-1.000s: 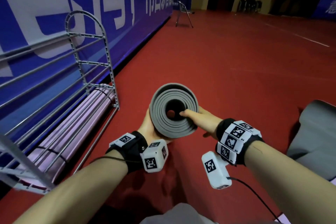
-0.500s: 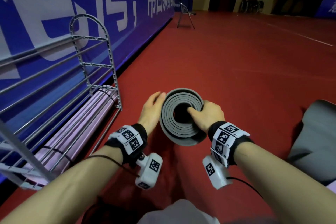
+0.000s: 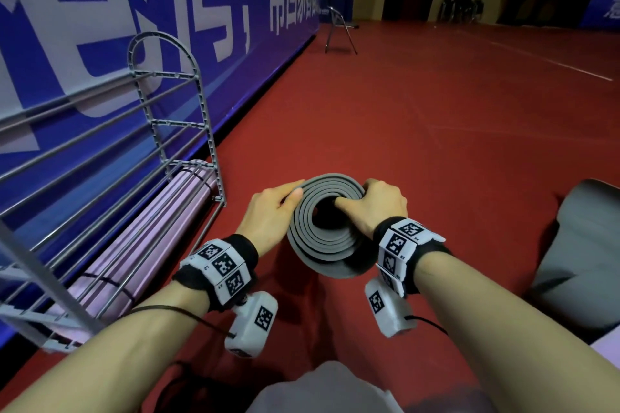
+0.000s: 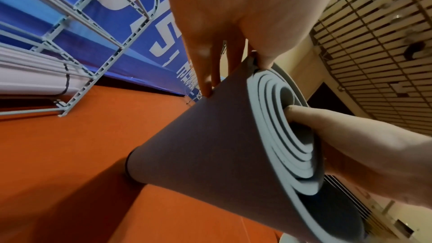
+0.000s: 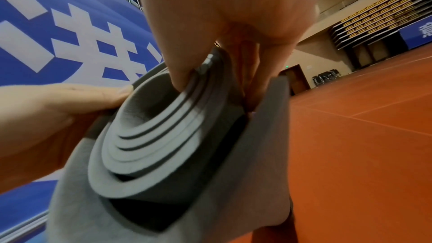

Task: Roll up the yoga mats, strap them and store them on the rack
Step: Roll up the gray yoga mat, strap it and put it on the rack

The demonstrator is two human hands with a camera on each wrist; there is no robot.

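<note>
A rolled grey yoga mat [image 3: 322, 245] stands on end on the red floor in front of me, its spiral top facing up. My left hand [image 3: 285, 198] holds its left side, thumb on the rim and fingers down the outer wall [image 4: 210, 145]. My right hand [image 3: 362, 201] grips the top on the right, thumb [image 4: 301, 112] inside the hollow core. In the right wrist view its fingers [image 5: 252, 84] reach into the gap between the inner coils [image 5: 151, 145] and the loose outer layer. The grey metal rack [image 3: 174, 131] stands to the left, with a strapped pink mat [image 3: 151, 235] on its bottom shelf.
A blue banner wall [image 3: 235, 10] runs behind the rack. Another grey mat [image 3: 577, 261] lies on the floor at the right edge. A folding chair [image 3: 339, 30] stands far off by the wall. Open red floor stretches ahead.
The mat, held tilted with its end towards me, has come down upright. My left hand moved from under it to its left rim; my right thumb replaced the finger in the core.
</note>
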